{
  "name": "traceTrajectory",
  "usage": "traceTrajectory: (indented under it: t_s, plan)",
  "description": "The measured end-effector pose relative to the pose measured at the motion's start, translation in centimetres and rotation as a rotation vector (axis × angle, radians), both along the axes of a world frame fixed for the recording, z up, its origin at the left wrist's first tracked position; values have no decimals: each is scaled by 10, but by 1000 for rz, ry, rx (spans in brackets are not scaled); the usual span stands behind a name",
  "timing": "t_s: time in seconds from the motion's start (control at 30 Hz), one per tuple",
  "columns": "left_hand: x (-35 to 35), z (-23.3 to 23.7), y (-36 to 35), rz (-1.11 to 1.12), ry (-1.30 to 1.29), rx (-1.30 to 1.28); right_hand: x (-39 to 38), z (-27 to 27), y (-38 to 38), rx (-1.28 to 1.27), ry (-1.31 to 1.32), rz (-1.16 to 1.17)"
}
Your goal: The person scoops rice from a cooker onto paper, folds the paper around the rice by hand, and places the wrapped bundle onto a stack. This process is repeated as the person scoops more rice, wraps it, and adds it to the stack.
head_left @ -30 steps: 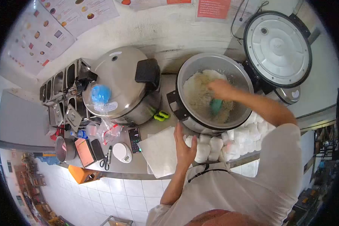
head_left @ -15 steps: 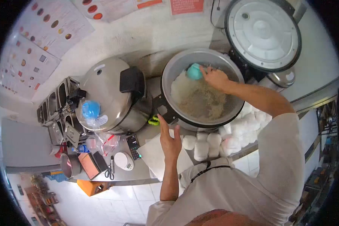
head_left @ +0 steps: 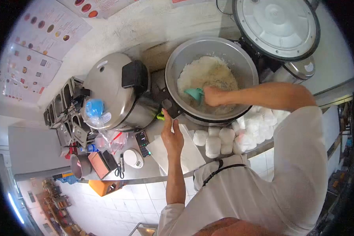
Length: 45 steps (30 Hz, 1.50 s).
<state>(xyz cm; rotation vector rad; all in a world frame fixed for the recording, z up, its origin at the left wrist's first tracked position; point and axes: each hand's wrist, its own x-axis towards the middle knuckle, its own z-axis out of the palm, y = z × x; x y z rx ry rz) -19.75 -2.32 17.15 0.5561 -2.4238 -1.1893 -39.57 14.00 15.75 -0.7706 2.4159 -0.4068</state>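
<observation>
- Right hand (head_left: 213, 95) closed round the handle of the teal paddle (head_left: 194, 94); blade dug into the cooked rice (head_left: 208, 72), near-left side of the pot (head_left: 176, 59).
- Paddle judged light, stiff plastic: grip it at the handle end. Rice likely soft, sticky.
- Left hand (head_left: 171, 135) open, fingertips on the black side handle (head_left: 170, 108).
- White wrapped balls (head_left: 220, 137) just beside the pot.

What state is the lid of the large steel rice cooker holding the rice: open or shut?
Open. The round grey lid is swung back behind the steel pot, and white rice inside lies exposed.
</observation>
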Motion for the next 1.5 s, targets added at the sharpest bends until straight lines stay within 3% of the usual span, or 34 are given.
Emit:
traceTrajectory:
  t_s: [0.13,0.27,0.37,0.47,0.57,0.67,0.87,1.0,1.1,1.2,1.3,1.33,1.43,1.5]
  plan:
    - [-6,-2,-2,3,9,-50,-7,42,9,38,-181,78]
    - [-4,-1,-3,6,3,85,-39,75,37,9,-460,172]
    - [1,-7,-7,6,9,38,-72,66,44,-86,-754,-182]
    - [-2,-2,-7,13,-15,30,-100,37,25,-182,-570,-210]
    - [-3,-4,-7,18,20,61,-71,17,-6,-92,-99,24]
    - [-3,3,-8,40,-7,141,-34,-6,-20,-109,-61,3]
    - [-6,-9,-12,23,96,113,-30,86,52,-71,-427,101]
    - [2,-21,-18,-21,175,9,-50,98,97,-222,-815,-118]
    - [34,-25,-18,-82,31,104,-35,105,123,-440,-1048,-355]
    - [87,-71,-16,-45,61,242,10,116,134,-696,-1211,-478]
    - [141,-166,-33,35,-28,286,73,131,118,-743,-1217,-527]
    - [161,-171,-41,30,-186,121,96,126,110,-751,-1239,-560]
    - [206,-208,-52,118,-284,-226,148,56,87,-725,-1495,-550]
    - [223,-220,-70,67,-396,-209,186,46,62,-660,-1431,-681]
